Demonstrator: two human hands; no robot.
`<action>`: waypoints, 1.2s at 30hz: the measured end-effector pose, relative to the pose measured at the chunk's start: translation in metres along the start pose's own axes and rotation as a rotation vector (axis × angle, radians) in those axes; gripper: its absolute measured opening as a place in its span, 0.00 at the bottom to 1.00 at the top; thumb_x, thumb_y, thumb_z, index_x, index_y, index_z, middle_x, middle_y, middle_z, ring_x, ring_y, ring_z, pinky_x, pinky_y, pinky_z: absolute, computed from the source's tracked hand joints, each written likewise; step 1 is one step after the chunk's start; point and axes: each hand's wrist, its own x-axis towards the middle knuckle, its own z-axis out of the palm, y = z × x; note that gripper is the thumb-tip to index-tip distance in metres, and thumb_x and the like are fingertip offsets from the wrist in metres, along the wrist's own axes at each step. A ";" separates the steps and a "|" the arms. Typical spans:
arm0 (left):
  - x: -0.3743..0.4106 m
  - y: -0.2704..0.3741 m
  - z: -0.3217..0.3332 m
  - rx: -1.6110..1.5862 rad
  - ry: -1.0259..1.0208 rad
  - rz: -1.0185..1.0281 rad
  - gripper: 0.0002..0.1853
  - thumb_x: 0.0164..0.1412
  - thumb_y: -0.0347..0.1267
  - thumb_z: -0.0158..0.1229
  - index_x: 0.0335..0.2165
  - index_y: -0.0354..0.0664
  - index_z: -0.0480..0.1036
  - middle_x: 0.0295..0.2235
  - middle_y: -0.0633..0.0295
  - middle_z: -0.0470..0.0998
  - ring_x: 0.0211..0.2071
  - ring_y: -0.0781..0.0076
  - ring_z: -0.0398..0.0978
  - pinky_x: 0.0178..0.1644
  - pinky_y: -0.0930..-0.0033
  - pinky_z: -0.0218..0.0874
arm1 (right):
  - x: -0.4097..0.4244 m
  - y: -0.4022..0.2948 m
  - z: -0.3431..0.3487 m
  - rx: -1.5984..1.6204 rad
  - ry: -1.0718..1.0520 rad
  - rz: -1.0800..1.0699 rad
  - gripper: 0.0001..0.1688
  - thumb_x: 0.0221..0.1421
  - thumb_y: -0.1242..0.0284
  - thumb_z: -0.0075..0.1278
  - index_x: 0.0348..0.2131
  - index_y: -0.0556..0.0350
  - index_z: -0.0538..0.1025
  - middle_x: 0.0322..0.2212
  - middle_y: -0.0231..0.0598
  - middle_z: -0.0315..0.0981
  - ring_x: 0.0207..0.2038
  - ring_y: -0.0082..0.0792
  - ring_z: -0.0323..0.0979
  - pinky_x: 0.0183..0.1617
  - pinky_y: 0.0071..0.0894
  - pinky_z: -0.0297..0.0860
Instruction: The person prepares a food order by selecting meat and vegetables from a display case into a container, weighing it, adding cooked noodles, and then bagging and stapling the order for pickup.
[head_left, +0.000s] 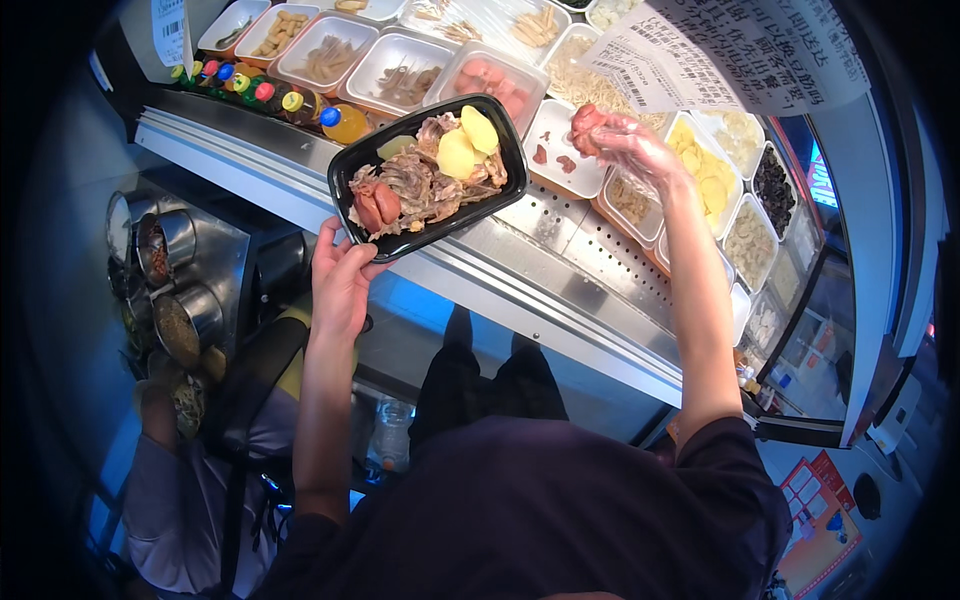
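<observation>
My left hand grips the lower left corner of a black plastic food tray, thumb on its rim. In the tray lie pieces of cooked meat, yellow potato slices and reddish sausage-like pieces. My right hand, in a clear plastic glove, holds reddish meat at its fingertips. Beneath and left of it is a white container with a few small dark red pieces. Sliced potato fills a container to the right of my wrist.
A refrigerated counter holds several food containers, one with pink sausages. Bottles line its upper left. Printed receipts hang at upper right. At left, a co-worker's arm reaches toward metal pots. The counter's metal edge runs before me.
</observation>
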 end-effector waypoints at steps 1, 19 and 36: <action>0.002 -0.001 -0.003 0.003 -0.002 -0.005 0.30 0.55 0.18 0.50 0.56 0.38 0.53 0.40 0.55 0.73 0.40 0.69 0.76 0.45 0.60 0.73 | -0.008 -0.013 0.008 -0.026 0.012 -0.037 0.22 0.52 0.66 0.57 0.45 0.57 0.74 0.38 0.34 0.75 0.42 0.27 0.71 0.45 0.28 0.65; -0.013 -0.016 0.011 -0.165 -0.053 -0.058 0.26 0.54 0.17 0.49 0.52 0.39 0.56 0.42 0.52 0.72 0.39 0.64 0.77 0.45 0.58 0.74 | -0.046 -0.066 0.183 -0.739 0.079 -0.673 0.09 0.50 0.78 0.58 0.35 0.56 0.81 0.28 0.38 0.79 0.31 0.34 0.77 0.37 0.31 0.72; -0.080 0.008 -0.085 -0.161 0.181 0.089 0.28 0.53 0.15 0.46 0.53 0.39 0.57 0.48 0.53 0.69 0.46 0.62 0.74 0.46 0.59 0.74 | 0.077 -0.030 0.117 -1.268 0.158 -0.327 0.12 0.49 0.69 0.52 0.36 0.53 0.77 0.34 0.50 0.75 0.35 0.48 0.76 0.39 0.40 0.71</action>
